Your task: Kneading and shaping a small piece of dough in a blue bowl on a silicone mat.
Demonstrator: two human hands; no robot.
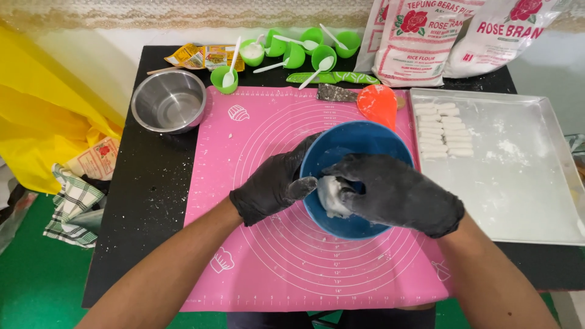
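Left hand (271, 183) cups the blue bowl (359, 143) on the pink mat (268, 256), fingers wrapped on its side. Right hand (396, 192) is clamped on the dough (331, 195) inside the bowl. Sticky dough could cling to the gloves and tip the bowl toward the tray (518, 183) right of it.

The one camera sits on my head and looks steeply down and forward over my own forearms, close to the work. My left hand (272, 184) and right hand (399, 194), both in black gloves, fall near the middle of the view, over the round blue plastic bowl (353, 143) on the pink silicone baking mat (274, 256). The far edge of the black table (140, 201) and the pale wall lie at the top.
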